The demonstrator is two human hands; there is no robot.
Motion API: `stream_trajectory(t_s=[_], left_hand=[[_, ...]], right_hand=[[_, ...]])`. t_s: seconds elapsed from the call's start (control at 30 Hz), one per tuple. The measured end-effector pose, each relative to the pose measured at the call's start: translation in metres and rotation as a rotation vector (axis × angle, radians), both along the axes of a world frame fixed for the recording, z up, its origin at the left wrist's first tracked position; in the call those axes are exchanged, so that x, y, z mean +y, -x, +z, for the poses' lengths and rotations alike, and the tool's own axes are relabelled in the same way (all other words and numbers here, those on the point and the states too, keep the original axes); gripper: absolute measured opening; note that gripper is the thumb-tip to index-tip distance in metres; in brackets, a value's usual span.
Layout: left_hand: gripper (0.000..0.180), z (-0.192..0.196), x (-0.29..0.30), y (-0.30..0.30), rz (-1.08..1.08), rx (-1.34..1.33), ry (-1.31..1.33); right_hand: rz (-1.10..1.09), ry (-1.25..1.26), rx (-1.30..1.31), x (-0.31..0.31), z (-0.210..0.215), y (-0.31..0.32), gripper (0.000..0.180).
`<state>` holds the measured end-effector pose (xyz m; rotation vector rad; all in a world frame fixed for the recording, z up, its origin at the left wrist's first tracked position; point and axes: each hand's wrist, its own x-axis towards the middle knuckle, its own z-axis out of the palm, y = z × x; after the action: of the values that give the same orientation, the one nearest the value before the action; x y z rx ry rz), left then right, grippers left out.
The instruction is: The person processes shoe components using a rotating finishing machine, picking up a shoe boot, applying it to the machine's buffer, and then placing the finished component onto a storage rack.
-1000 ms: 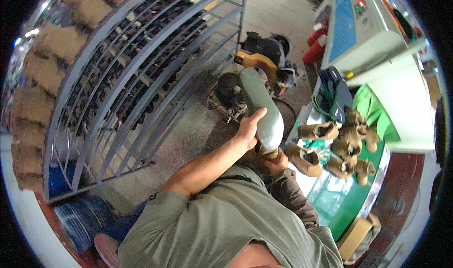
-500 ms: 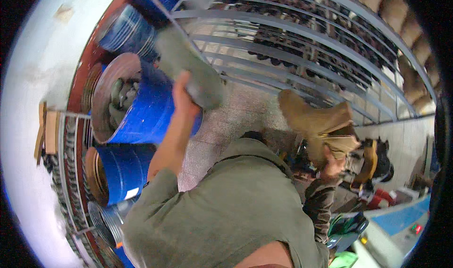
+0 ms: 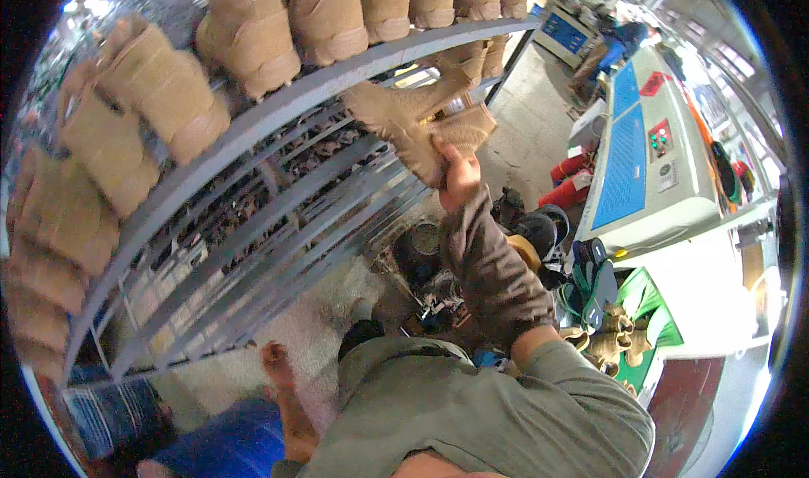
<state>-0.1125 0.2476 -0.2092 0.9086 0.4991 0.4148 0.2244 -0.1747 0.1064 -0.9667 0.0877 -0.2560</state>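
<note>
Raised ahead of me, my right hand point(image 3: 459, 170) grips a tan boot point(image 3: 400, 128) by its shaft, fingers closed around the material. The boot lies tilted beside the top edge of a grey metal rack point(image 3: 320, 86), with its toe end pointing left and its opening toward the right. Low on the left, my left hand point(image 3: 275, 367) hangs with nothing seen in it, its thumb apart from the fingers. A blue barrel point(image 3: 223, 444) is below that hand, partly cut off by the picture's edge.
Several tan boots point(image 3: 168, 90) line the rack's top; dark items fill its lower shelves. To the right stands a pale machine point(image 3: 674, 166) with blue panels. Red objects point(image 3: 569, 183) and green sandals point(image 3: 590, 288) lie beside it. A person point(image 3: 619, 44) is farther back.
My view has swung right. The grey-green shoe last is gone from my left hand, which has dropped lower. My right hand has lifted the tan boot up by the rack.
</note>
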Motion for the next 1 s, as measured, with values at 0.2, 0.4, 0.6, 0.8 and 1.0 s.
stream_trajectory(t_s=[0.2, 0.4, 0.6, 0.8, 1.0], left_hand=[[0.048, 0.037, -0.080, -0.090, -1.081, 0.311, -0.857], [0.052, -0.039, -0.019, -0.050, -1.072, 0.300, -1.335], [0.045, -0.070, -0.018, -0.055, -1.466, 0.544, -0.897], [0.033, -0.049, -0.082, -0.075, -1.721, 0.675, -0.754], [0.030, -0.006, -0.146, -0.083, -1.783, 0.846, -0.939]], right_hand=[[-0.360, 0.121, -0.159, -0.042, -0.022, -0.161, 0.036], [-0.063, -0.268, -0.118, -0.066, -0.037, -0.236, 0.058], [-0.397, 1.474, -0.304, -0.117, -0.003, -0.177, 0.063], [-0.259, 1.301, -0.586, -0.139, 0.126, 0.132, 0.052], [-0.655, 0.923, 0.215, -0.357, 0.053, 0.405, 0.034]])
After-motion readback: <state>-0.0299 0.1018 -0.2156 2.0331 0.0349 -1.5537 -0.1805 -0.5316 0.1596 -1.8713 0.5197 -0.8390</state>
